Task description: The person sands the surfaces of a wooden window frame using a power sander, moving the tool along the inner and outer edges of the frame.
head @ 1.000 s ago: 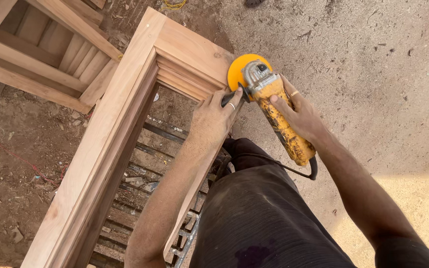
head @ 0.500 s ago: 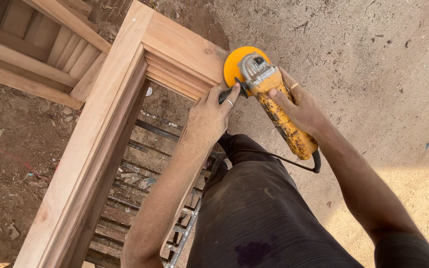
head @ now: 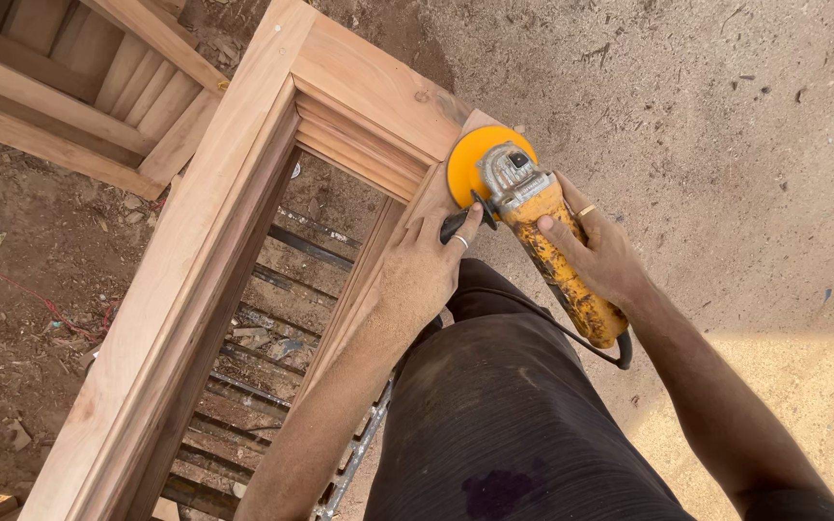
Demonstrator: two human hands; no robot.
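The angle grinder (head: pixel 550 241), a yellow, paint-worn tool with a grey metal head, lies slanted across the middle of the view, its round orange sanding disc (head: pixel 475 159) pressed flat against the near upright of a wooden frame (head: pixel 243 193) just below the frame's top corner. The right hand (head: pixel 602 253) is wrapped firmly around the grinder's body, fingers curled over the top, with a ring on one finger. The left hand (head: pixel 427 268) is closed on the black side handle (head: pixel 458 224) sticking out from the tool's head, thumb along it, also with a ring showing; the heel of this hand rests against the frame's edge. A black power cord (head: pixel 591 342) loops out of the grinder's rear end, just above the person's dark trousers (head: pixel 504 425). Through the frame's opening a metal grille (head: pixel 272 357) lies on the ground below. Another wooden frame (head: pixel 79 87) sits at the upper left, and the dirt ground (head: pixel 726 125) is strewn with sawdust.
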